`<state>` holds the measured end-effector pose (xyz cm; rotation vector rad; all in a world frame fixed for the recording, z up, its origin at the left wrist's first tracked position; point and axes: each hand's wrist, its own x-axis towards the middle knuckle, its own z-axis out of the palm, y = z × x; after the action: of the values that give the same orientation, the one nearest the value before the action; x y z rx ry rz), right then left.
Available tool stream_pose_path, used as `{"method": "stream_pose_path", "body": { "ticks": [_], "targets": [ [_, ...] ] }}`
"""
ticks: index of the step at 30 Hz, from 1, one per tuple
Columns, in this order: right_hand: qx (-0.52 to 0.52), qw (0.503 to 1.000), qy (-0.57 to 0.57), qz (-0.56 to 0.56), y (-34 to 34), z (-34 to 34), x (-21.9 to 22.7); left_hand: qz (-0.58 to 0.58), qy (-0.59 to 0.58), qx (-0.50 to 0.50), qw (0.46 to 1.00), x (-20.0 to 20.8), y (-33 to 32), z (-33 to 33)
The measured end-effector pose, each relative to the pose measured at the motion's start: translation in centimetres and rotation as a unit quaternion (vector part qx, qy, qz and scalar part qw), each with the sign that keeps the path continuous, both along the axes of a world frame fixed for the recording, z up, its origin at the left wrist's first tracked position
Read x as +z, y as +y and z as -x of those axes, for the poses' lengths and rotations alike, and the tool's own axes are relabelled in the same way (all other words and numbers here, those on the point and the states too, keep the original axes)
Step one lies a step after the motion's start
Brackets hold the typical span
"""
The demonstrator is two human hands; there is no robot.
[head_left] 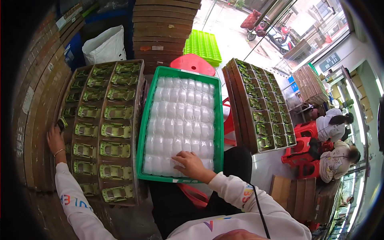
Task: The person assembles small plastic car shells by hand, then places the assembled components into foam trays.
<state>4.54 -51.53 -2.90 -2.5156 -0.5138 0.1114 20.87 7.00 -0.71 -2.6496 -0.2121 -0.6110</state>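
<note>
The left hand point(56, 139) pinches a green toy car point(62, 123) — light and stiff, I'd guess, best held by its sides — while the right hand point(193, 165), half-open, empty, touches white packs point(176, 128).

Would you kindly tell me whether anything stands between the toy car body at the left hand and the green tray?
Yes: the brown compartment tray lies between the toy car body at the left hand and the green tray. Nothing tall visibly stands on it.
</note>
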Motion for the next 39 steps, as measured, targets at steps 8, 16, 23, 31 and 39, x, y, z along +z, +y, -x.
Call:
{"method": "stream_pose_path", "body": {
  "ticks": [8, 16, 23, 31, 39],
  "targets": [
    [0.017, 0.999, -0.015, 0.025, 3.1, 0.6, -0.6, 0.464, -0.174, 0.029, 0.868, 2.9, -3.6, 5.4],
    [0.045, 0.997, -0.067, 0.012, 4.5, 0.6, -1.7, 0.949, -0.101, -0.174, 0.245, 1.7, -20.0, 13.6],
    [0.018, 0.994, -0.096, 0.042, 3.4, 1.1, -2.0, 0.981, 0.022, -0.133, 0.137, 2.2, -34.5, 18.2],
    [-0.039, 0.999, 0.022, -0.022, 2.0, 0.2, -2.0, 0.987, 0.067, -0.094, 0.115, 1.2, -36.7, 20.5],
    [-0.061, 0.84, 0.341, -0.418, -0.3, 1.4, -1.7, 0.991, 0.088, -0.08, 0.055, 0.5, -37.0, 20.7]
  ]
}}
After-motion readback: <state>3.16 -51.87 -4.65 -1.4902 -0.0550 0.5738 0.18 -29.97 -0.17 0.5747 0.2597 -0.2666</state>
